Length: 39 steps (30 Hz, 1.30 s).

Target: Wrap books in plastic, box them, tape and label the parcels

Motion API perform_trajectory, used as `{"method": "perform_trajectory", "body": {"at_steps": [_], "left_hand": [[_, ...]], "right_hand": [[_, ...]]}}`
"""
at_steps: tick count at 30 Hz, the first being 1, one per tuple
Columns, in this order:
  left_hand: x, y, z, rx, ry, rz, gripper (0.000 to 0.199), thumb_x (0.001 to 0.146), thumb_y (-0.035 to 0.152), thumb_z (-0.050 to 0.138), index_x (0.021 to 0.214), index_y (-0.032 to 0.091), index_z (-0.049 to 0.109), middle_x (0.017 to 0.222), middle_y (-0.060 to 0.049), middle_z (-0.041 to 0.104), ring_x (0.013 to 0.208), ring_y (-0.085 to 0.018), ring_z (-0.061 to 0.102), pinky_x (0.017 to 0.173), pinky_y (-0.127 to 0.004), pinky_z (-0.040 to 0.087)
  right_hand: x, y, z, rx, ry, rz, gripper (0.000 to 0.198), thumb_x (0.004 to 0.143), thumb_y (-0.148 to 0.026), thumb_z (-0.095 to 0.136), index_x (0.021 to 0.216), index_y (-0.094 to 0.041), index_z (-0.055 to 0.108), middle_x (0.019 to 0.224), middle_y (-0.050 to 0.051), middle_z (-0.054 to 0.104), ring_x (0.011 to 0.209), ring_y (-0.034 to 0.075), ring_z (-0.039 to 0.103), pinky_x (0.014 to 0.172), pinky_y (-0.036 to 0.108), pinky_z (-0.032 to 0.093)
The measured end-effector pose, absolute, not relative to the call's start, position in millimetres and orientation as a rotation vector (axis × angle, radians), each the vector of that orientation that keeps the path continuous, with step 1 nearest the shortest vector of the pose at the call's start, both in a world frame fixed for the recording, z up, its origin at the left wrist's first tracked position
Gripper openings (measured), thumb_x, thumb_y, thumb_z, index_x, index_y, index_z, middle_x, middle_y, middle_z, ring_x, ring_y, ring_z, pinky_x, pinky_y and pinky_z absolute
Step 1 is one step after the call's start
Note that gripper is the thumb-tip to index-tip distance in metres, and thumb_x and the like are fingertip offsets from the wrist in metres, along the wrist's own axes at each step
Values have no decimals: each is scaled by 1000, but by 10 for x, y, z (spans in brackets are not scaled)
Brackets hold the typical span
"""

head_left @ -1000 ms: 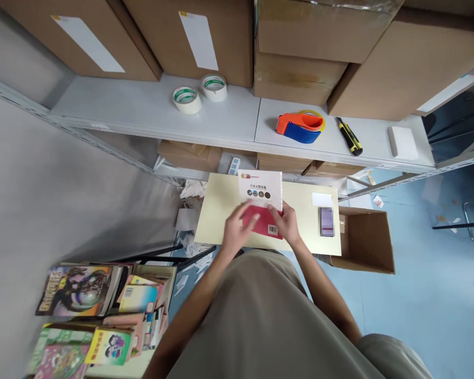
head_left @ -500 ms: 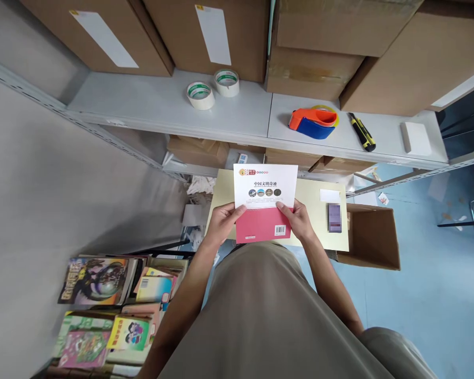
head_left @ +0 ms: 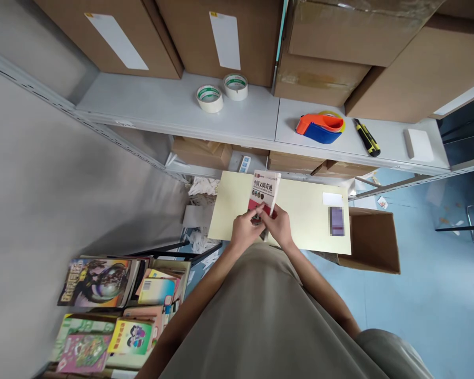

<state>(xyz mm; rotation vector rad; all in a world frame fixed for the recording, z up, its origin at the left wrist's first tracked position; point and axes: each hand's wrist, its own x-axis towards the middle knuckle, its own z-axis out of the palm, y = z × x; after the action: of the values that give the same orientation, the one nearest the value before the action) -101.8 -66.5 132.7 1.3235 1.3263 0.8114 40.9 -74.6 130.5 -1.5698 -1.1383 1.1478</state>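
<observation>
A thin white-and-red paperback book [head_left: 264, 183] is held upright over the pale yellow tabletop [head_left: 300, 210], turned at an angle so that its face looks narrow. Dark title characters and a row of small round pictures show on it. My left hand [head_left: 245, 230] is closed on the book's lower left part. Close beside it, my right hand [head_left: 278, 226] grips the lower right edge, and the fingers of both hands nearly meet in front of the cover. The hands hide the book's lower part.
A phone [head_left: 336, 221] and a white paper slip [head_left: 332, 199] lie on the table's right side. Beside it stands an open carton [head_left: 373, 237]. On the shelf are tape rolls [head_left: 210, 100], a tape dispenser [head_left: 319, 128] and a utility knife [head_left: 366, 138]. Stacked books [head_left: 98, 281] sit lower left.
The book has been turned from its flat-facing back cover to an angled view with another face showing. My hands have come together around its lower part. The whole view has shifted slightly.
</observation>
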Motion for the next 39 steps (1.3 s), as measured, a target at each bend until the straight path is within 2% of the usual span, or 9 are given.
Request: {"method": "perform_trajectory", "body": {"at_steps": [3, 7, 10, 14, 19, 24, 30, 34, 39], "left_hand": [[-1150, -605, 1322, 1291, 1167, 794, 63, 87, 55, 86, 142, 24, 79, 134, -10, 82, 121, -31, 79, 107, -42, 63], [-1457, -428, 1282, 1242, 1420, 1041, 72, 82, 63, 91, 141, 23, 77, 153, -15, 72, 135, -33, 71, 115, -46, 58], [-1647, -326, 1266, 1065, 1356, 1000, 79, 73, 71, 94, 130, 19, 81, 138, -18, 79, 125, -35, 75, 107, -47, 61], [-1723, -321, 1343, 952, 1168, 882, 66, 70, 69, 97, 108, 16, 87, 114, -15, 86, 111, -33, 79, 103, -45, 62], [-1693, -382, 1425, 1037, 1207, 926, 57, 75, 66, 95, 105, 18, 88, 112, -13, 86, 104, -28, 79, 98, -38, 62], [-1722, -380, 1483, 1162, 1277, 994, 51, 80, 64, 92, 105, 20, 86, 87, -5, 82, 75, -19, 74, 72, -30, 61], [-1759, -387, 1696, 1449, 1121, 1142, 30, 88, 52, 88, 86, 23, 84, 107, -11, 82, 104, -24, 79, 94, -38, 68], [-1744, -420, 1735, 1483, 1132, 1168, 25, 89, 48, 87, 83, 24, 82, 103, -10, 83, 102, -24, 80, 93, -39, 69], [-1750, -446, 1718, 1349, 1160, 1146, 33, 83, 50, 92, 83, 22, 75, 104, -11, 84, 101, -25, 81, 95, -42, 68]], "right_hand": [[564, -678, 1305, -1562, -1122, 1122, 61, 94, -80, 66, 92, -20, 79, 81, 4, 79, 84, 26, 75, 78, 37, 63], [821, -637, 1403, -1371, -1044, 1301, 56, 90, -77, 76, 102, -23, 82, 100, 6, 85, 95, 29, 79, 89, 42, 64], [966, -649, 1482, -1302, -949, 1454, 56, 84, -76, 85, 106, -24, 84, 103, 7, 86, 96, 30, 81, 89, 45, 67], [1073, -663, 1473, -1300, -885, 1531, 61, 79, -77, 90, 109, -24, 85, 104, 7, 87, 98, 33, 83, 87, 46, 69], [1128, -647, 1432, -1276, -938, 1519, 55, 84, -71, 89, 114, -25, 86, 110, 6, 88, 98, 30, 82, 90, 44, 68], [1207, -611, 1525, -1290, -1086, 1410, 50, 84, -69, 90, 111, -27, 88, 110, 5, 87, 109, 33, 80, 97, 49, 66], [1325, -604, 1662, -1178, -1310, 1255, 34, 81, -62, 96, 105, -38, 92, 139, 6, 81, 141, 36, 69, 123, 58, 54], [1323, -609, 1690, -1200, -1335, 1205, 32, 84, -66, 93, 103, -40, 92, 141, 4, 80, 148, 36, 64, 128, 61, 49], [1333, -649, 1719, -1204, -1366, 1215, 32, 91, -65, 87, 108, -39, 91, 139, 4, 81, 143, 35, 68, 127, 59, 51]]}}
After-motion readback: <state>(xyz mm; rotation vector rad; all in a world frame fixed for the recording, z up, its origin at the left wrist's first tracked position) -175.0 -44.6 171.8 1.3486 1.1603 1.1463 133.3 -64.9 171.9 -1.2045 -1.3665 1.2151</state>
